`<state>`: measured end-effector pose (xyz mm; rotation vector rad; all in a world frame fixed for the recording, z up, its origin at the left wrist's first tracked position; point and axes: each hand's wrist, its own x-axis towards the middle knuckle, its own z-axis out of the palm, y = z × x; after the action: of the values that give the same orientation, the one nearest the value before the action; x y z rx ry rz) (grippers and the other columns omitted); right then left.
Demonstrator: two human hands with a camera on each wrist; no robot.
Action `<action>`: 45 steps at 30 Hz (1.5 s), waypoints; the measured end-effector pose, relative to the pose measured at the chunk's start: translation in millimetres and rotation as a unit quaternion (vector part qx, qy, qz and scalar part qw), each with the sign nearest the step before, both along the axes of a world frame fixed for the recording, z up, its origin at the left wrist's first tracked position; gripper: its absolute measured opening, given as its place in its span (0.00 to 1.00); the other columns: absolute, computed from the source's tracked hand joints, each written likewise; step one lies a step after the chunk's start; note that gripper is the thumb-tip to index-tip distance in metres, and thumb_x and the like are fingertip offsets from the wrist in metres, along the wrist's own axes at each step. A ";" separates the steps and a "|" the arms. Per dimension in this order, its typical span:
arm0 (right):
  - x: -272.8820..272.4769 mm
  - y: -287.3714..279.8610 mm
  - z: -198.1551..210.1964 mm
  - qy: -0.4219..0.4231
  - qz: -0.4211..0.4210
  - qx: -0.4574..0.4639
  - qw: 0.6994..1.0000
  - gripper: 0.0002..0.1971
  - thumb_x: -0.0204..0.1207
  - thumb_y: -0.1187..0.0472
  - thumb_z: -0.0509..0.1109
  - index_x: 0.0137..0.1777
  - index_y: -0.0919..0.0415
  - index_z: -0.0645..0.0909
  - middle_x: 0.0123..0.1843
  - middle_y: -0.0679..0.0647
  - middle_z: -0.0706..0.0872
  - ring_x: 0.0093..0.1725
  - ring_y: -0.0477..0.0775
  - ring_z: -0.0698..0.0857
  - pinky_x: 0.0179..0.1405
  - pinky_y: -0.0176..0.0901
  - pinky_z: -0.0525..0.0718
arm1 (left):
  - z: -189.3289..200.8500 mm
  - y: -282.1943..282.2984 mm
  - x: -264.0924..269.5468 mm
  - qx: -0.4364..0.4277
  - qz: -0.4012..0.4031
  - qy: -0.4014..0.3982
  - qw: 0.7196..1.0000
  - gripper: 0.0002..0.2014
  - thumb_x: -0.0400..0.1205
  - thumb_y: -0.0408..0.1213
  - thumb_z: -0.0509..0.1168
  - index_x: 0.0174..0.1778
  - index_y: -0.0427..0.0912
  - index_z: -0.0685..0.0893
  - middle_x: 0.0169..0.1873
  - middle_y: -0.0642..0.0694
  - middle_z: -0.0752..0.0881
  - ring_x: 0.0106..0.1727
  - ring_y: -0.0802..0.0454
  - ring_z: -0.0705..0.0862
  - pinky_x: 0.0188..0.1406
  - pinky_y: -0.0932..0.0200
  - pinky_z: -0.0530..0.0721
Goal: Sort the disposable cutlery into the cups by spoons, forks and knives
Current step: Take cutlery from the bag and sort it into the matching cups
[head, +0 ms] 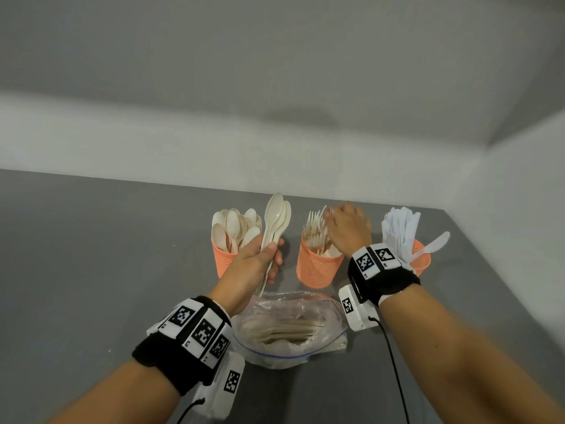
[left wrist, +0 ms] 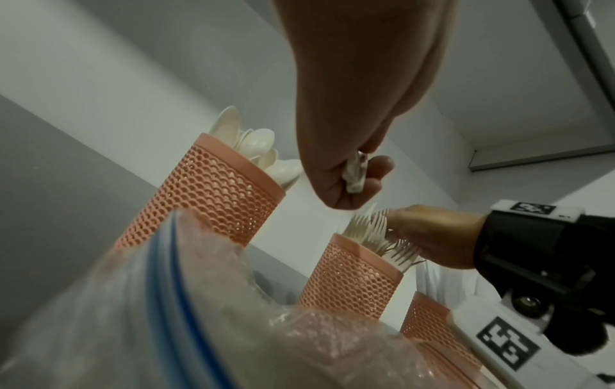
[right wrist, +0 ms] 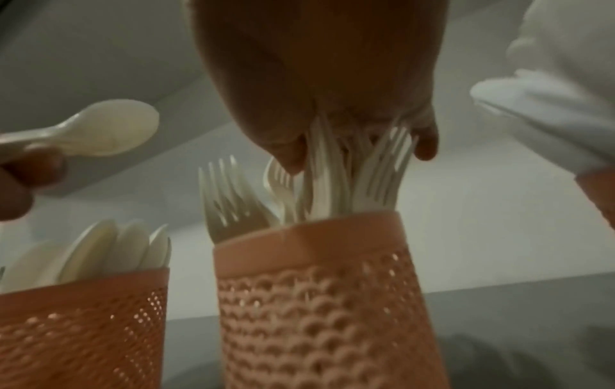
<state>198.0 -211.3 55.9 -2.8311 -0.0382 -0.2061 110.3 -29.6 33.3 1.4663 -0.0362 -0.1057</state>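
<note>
While beside the cups (head: 318,267), plastic bag (head: 290,328) between both wrists.

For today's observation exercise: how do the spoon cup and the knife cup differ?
The spoon cup stands at the left and holds cream spoons; the knife cup stands at the right and holds white knives. The spoon cup shows fully; the right hand's wristband partly hides the knife cup. Both are orange perforated cups.
</note>
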 end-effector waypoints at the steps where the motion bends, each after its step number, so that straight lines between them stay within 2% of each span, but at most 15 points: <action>1: -0.7 0.0 1.3 0.036 -0.003 -0.022 0.999 0.20 0.85 0.56 0.47 0.67 0.65 0.73 0.69 0.62 0.74 0.70 0.62 0.70 0.69 0.58 0.66 | 0.3 -0.4 -0.5 0.000 -0.002 0.000 1.000 0.10 0.87 0.36 0.52 0.50 0.42 0.80 0.29 0.49 0.77 0.24 0.55 0.71 0.29 0.60 0.72; 3: -4.1 0.8 8.9 0.064 0.001 -0.024 0.998 0.20 0.83 0.57 0.50 0.72 0.61 0.68 0.74 0.61 0.70 0.73 0.62 0.66 0.72 0.61 0.63 | 1.3 -1.7 -2.2 -0.001 -0.007 -0.001 1.000 0.10 0.87 0.36 0.52 0.51 0.43 0.79 0.29 0.49 0.77 0.25 0.55 0.71 0.29 0.61 0.72; 5: -9.8 4.5 18.4 -0.016 0.015 0.015 1.000 0.21 0.82 0.59 0.54 0.74 0.60 0.66 0.74 0.60 0.70 0.74 0.61 0.66 0.72 0.59 0.64 | 3.2 -1.5 -3.5 -0.002 -0.014 -0.010 1.000 0.10 0.88 0.38 0.51 0.53 0.45 0.78 0.28 0.50 0.77 0.25 0.55 0.70 0.28 0.61 0.72; 8: -28.0 23.1 36.1 -0.152 0.064 0.200 0.966 0.18 0.82 0.57 0.59 0.71 0.61 0.70 0.59 0.56 0.79 0.59 0.54 0.76 0.63 0.50 0.75 | 6.3 -0.9 -2.7 0.006 -0.014 -0.021 1.000 0.09 0.88 0.37 0.50 0.53 0.48 0.77 0.30 0.50 0.74 0.27 0.56 0.68 0.29 0.62 0.70; 12: -53.1 55.7 43.6 0.040 0.127 0.379 0.916 0.28 0.74 0.50 0.71 0.69 0.54 0.65 0.42 0.43 0.77 0.40 0.41 0.78 0.38 0.35 0.76 | 10.9 -3.3 -4.0 0.087 -0.042 -0.076 0.992 0.07 0.87 0.34 0.52 0.54 0.46 0.75 0.29 0.53 0.73 0.27 0.61 0.70 0.31 0.66 0.71; 15: -50.4 66.8 29.3 0.038 0.123 0.393 0.910 0.25 0.72 0.59 0.73 0.65 0.55 0.66 0.40 0.49 0.77 0.33 0.46 0.77 0.29 0.36 0.74 | 18.1 -2.4 -5.9 0.206 -0.079 -0.132 0.966 0.06 0.85 0.36 0.59 0.56 0.47 0.74 0.33 0.58 0.76 0.33 0.65 0.76 0.35 0.74 0.74; 18: -51.8 67.3 29.8 -0.038 0.093 0.437 0.894 0.21 0.73 0.65 0.69 0.61 0.53 0.65 0.42 0.56 0.78 0.24 0.43 0.77 0.21 0.34 0.74 | 15.4 20.4 0.0 0.287 0.020 -0.176 0.941 0.22 0.77 0.48 0.69 0.64 0.43 0.76 0.47 0.52 0.78 0.50 0.58 0.78 0.49 0.72 0.76; 21: -55.2 67.3 40.1 -0.102 0.058 0.523 0.844 0.19 0.76 0.65 0.67 0.62 0.52 0.65 0.37 0.60 0.78 0.15 0.41 0.74 0.12 0.30 0.70 | -2.3 58.7 12.3 0.281 0.194 -0.172 0.924 0.41 0.62 0.59 0.73 0.69 0.45 0.71 0.58 0.49 0.72 0.62 0.47 0.74 0.63 0.50 0.76; 25: -50.5 88.3 43.3 -0.135 0.067 0.551 0.821 0.15 0.79 0.61 0.65 0.60 0.51 0.63 0.34 0.58 0.82 0.17 0.49 0.78 0.15 0.39 0.77 | -28.0 76.4 28.4 0.300 0.150 -0.042 0.941 0.66 0.51 0.55 0.83 0.81 0.49 0.50 0.75 0.43 0.64 0.77 0.44 0.65 0.74 0.39 0.70; 31: -45.7 117.9 12.4 -0.115 0.120 0.408 0.897 0.08 0.83 0.61 0.57 0.60 0.55 0.67 0.37 0.61 0.84 0.32 0.64 0.86 0.31 0.56 0.87 | -38.5 57.8 38.2 0.234 0.142 -0.049 0.961 0.60 0.59 0.45 0.83 0.81 0.49 0.50 0.71 0.48 0.74 0.70 0.49 0.76 0.70 0.51 0.74; 34: -41.7 119.7 -1.7 -0.092 0.143 0.125 0.978 0.13 0.83 0.59 0.54 0.64 0.59 0.73 0.58 0.61 0.82 0.56 0.61 0.79 0.55 0.56 0.78 | -39.8 56.2 35.9 0.244 0.156 -0.069 0.954 0.59 0.56 0.50 0.82 0.79 0.50 0.55 0.68 0.50 0.77 0.67 0.50 0.78 0.67 0.49 0.77; 37: -45.7 122.3 -16.0 -0.024 0.165 -0.039 0.985 0.17 0.84 0.52 0.50 0.67 0.54 0.71 0.74 0.56 0.70 0.73 0.60 0.65 0.69 0.57 0.64 | -38.7 56.6 33.9 0.223 0.154 -0.060 0.961 0.57 0.53 0.52 0.81 0.77 0.50 0.59 0.63 0.51 0.80 0.62 0.51 0.81 0.62 0.48 0.81; 40: -49.4 117.1 -5.5 0.018 0.174 -0.011 0.985 0.21 0.83 0.50 0.53 0.75 0.51 0.63 0.80 0.58 0.61 0.80 0.61 0.56 0.77 0.62 0.58 | -30.2 59.4 30.8 0.223 0.125 -0.019 0.967 0.67 0.50 0.54 0.81 0.81 0.50 0.47 0.71 0.47 0.74 0.70 0.48 0.77 0.68 0.43 0.77; 42: -52.6 105.9 11.5 0.009 0.181 0.053 0.982 0.25 0.82 0.50 0.57 0.78 0.53 0.61 0.79 0.60 0.62 0.78 0.61 0.62 0.76 0.58 0.63 | -23.5 62.3 26.2 0.247 0.104 0.015 0.963 0.67 0.57 0.47 0.82 0.82 0.44 0.39 0.77 0.42 0.65 0.76 0.44 0.70 0.73 0.44 0.72; 45: -64.9 80.5 28.6 -0.012 0.189 0.141 0.972 0.17 0.80 0.59 0.62 0.68 0.60 0.73 0.66 0.59 0.75 0.60 0.57 0.78 0.62 0.50 0.77 | -17.4 69.5 7.2 0.280 0.164 0.023 0.946 0.42 0.69 0.31 0.75 0.77 0.38 0.60 0.70 0.41 0.65 0.70 0.42 0.72 0.70 0.47 0.74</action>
<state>133.1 -130.8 84.5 -2.4780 -0.5069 -0.1448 117.6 39.8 15.9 2.0156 0.2977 0.1349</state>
